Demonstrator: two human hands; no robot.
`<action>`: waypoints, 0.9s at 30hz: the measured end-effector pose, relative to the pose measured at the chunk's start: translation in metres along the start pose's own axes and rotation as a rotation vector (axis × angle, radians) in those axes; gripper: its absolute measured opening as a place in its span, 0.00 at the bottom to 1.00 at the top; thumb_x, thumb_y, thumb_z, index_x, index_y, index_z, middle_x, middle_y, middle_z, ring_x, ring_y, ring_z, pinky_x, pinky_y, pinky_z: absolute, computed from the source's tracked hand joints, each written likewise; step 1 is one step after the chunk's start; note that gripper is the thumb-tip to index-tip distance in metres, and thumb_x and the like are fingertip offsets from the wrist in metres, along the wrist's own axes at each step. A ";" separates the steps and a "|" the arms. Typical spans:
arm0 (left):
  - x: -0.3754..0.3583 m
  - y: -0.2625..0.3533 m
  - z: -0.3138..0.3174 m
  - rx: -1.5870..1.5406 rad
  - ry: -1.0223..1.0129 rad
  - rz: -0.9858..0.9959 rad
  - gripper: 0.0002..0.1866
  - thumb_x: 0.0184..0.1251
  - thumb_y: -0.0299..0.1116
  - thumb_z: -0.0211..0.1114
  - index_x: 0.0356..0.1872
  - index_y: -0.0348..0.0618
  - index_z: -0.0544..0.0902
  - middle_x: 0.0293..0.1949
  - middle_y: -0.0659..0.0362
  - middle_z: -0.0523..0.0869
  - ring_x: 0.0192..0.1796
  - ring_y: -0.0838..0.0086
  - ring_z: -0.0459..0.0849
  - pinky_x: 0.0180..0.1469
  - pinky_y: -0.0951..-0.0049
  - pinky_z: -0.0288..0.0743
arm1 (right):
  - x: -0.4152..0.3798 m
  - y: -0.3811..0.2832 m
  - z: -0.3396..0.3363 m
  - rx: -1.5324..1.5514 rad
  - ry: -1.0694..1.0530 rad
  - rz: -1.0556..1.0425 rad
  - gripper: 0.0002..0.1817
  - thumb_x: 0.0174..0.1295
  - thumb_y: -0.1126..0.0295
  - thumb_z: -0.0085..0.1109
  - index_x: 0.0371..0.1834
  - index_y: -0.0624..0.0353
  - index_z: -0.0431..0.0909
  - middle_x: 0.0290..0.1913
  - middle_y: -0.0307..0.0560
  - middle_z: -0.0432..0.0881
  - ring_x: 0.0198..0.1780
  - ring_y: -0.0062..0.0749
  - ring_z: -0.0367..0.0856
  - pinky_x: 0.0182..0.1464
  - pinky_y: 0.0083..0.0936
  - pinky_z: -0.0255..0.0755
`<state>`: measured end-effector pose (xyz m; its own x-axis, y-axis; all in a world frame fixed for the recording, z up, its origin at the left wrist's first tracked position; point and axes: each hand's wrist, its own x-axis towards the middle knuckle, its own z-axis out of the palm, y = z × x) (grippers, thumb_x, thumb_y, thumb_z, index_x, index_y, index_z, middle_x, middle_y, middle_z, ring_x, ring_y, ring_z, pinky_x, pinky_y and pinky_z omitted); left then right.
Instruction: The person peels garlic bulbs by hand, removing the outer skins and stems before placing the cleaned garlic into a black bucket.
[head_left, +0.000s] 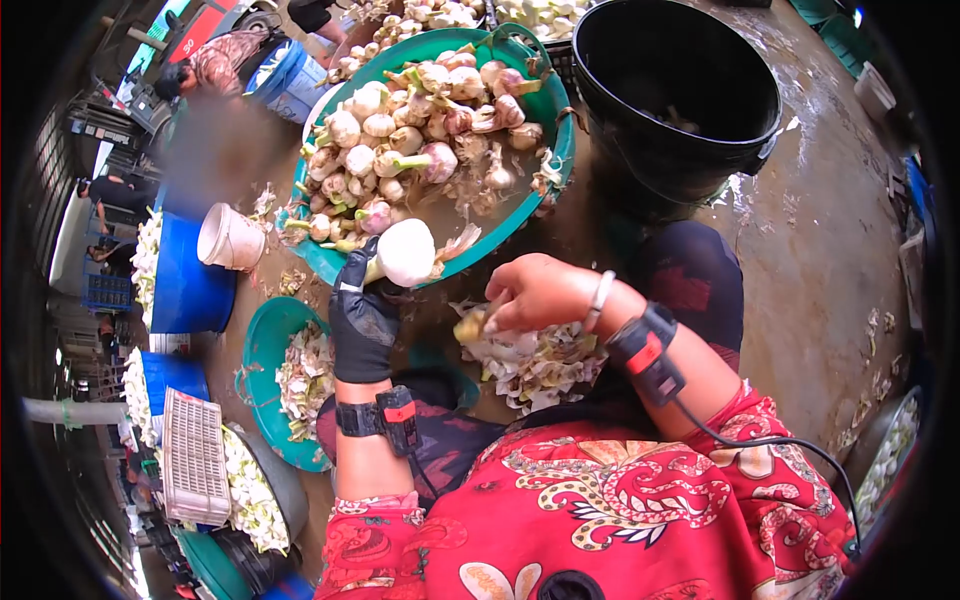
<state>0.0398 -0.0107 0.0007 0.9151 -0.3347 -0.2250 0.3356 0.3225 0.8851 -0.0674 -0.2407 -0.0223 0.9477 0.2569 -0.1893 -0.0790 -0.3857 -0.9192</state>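
My left hand point(364, 318), in a black glove, grips a white garlic bulb point(406, 252) by its stem, at the near rim of a green basin point(562, 165). Many unpeeled garlic bulbs point(440, 110) fill that basin, with loose skins among them. To the right, my bare right hand point(535, 293) is closed, thumb and fingers pinched round a small yellowish-brown thing that is blurred. Below it lies a pile of garlic peelings point(545, 365), between my knees.
A large black tub point(680, 170) stands beyond my right knee. At left are a smaller green basin point(262, 345) of peelings, a white bucket point(232, 238), a blue tub point(195, 275) and a plastic crate point(193, 460). Another person point(225, 65) bends over a blue bucket point(290, 85).
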 end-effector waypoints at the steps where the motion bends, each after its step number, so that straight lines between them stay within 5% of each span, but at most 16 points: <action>1: 0.000 -0.003 0.003 0.055 -0.032 0.048 0.23 0.72 0.45 0.54 0.60 0.40 0.74 0.54 0.56 0.81 0.48 0.71 0.82 0.39 0.74 0.79 | -0.002 -0.015 -0.001 0.082 0.029 0.162 0.17 0.51 0.65 0.70 0.37 0.67 0.80 0.28 0.49 0.82 0.30 0.26 0.82 0.33 0.24 0.76; 3: -0.009 0.001 0.030 -0.090 -0.041 0.011 0.18 0.73 0.37 0.52 0.54 0.33 0.76 0.51 0.53 0.81 0.53 0.67 0.81 0.52 0.67 0.79 | 0.003 -0.011 -0.001 0.175 0.213 0.106 0.21 0.48 0.67 0.74 0.43 0.64 0.79 0.28 0.45 0.81 0.31 0.23 0.81 0.32 0.24 0.75; 6: -0.010 0.001 0.041 0.061 -0.104 0.080 0.17 0.74 0.36 0.51 0.54 0.34 0.76 0.50 0.53 0.81 0.50 0.70 0.82 0.48 0.72 0.80 | 0.001 -0.014 -0.002 0.360 0.340 -0.048 0.33 0.48 0.73 0.74 0.58 0.60 0.70 0.35 0.41 0.80 0.32 0.22 0.79 0.32 0.25 0.75; 8: -0.013 -0.005 0.054 0.418 -0.232 0.198 0.18 0.74 0.38 0.52 0.56 0.34 0.76 0.45 0.54 0.83 0.41 0.73 0.83 0.42 0.76 0.80 | 0.004 -0.019 0.003 0.947 0.271 -0.310 0.36 0.50 0.76 0.70 0.64 0.58 0.64 0.40 0.43 0.79 0.33 0.24 0.79 0.32 0.22 0.75; 10: -0.012 0.009 0.063 0.473 -0.342 0.027 0.19 0.74 0.38 0.53 0.56 0.34 0.76 0.42 0.56 0.83 0.38 0.76 0.82 0.40 0.76 0.79 | 0.003 -0.016 -0.009 1.122 0.296 -0.161 0.33 0.54 0.71 0.67 0.63 0.60 0.63 0.43 0.46 0.79 0.31 0.27 0.81 0.26 0.19 0.75; 14: 0.042 0.028 0.057 0.722 -0.194 0.199 0.22 0.67 0.32 0.63 0.60 0.35 0.73 0.36 0.60 0.81 0.35 0.79 0.80 0.40 0.79 0.75 | -0.014 -0.006 -0.070 1.612 0.614 -0.607 0.26 0.62 0.59 0.63 0.56 0.63 0.67 0.46 0.52 0.79 0.40 0.36 0.83 0.39 0.26 0.80; 16: 0.081 0.022 0.048 0.775 -0.098 0.184 0.23 0.66 0.31 0.64 0.60 0.35 0.71 0.36 0.60 0.81 0.34 0.80 0.79 0.39 0.80 0.75 | -0.024 -0.004 -0.079 1.615 0.725 -0.527 0.23 0.64 0.58 0.60 0.53 0.63 0.68 0.47 0.52 0.79 0.40 0.36 0.82 0.40 0.26 0.79; 18: 0.111 0.017 0.041 0.700 -0.155 -0.011 0.26 0.63 0.30 0.66 0.61 0.37 0.69 0.35 0.61 0.80 0.32 0.79 0.79 0.33 0.77 0.77 | -0.020 0.003 -0.069 1.495 0.621 -0.418 0.21 0.63 0.62 0.60 0.54 0.61 0.68 0.46 0.52 0.79 0.38 0.33 0.82 0.37 0.23 0.77; 21: 0.173 -0.016 0.014 0.349 -0.111 -0.170 0.16 0.66 0.30 0.62 0.52 0.40 0.74 0.31 0.61 0.79 0.29 0.77 0.79 0.29 0.74 0.77 | -0.016 -0.002 -0.051 1.380 0.573 -0.197 0.19 0.62 0.65 0.60 0.53 0.59 0.71 0.42 0.46 0.80 0.36 0.27 0.81 0.36 0.21 0.76; 22: 0.193 -0.019 0.007 0.355 -0.263 -0.204 0.12 0.68 0.28 0.59 0.51 0.43 0.74 0.28 0.64 0.77 0.27 0.77 0.78 0.28 0.73 0.76 | -0.012 -0.002 -0.050 1.360 0.578 -0.172 0.18 0.62 0.65 0.60 0.53 0.59 0.72 0.41 0.45 0.80 0.36 0.26 0.81 0.36 0.21 0.76; 27: 0.205 -0.022 0.028 0.464 -0.144 -0.046 0.16 0.68 0.32 0.60 0.55 0.41 0.78 0.32 0.64 0.82 0.28 0.79 0.79 0.28 0.76 0.75 | -0.002 0.000 -0.055 1.288 0.605 -0.102 0.18 0.60 0.67 0.62 0.51 0.61 0.73 0.42 0.44 0.79 0.36 0.25 0.80 0.36 0.19 0.75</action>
<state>0.2140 -0.1111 -0.0541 0.8506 -0.4686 -0.2386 0.2098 -0.1137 0.9711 -0.0521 -0.2899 -0.0025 0.9240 -0.3042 -0.2316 0.0863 0.7561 -0.6487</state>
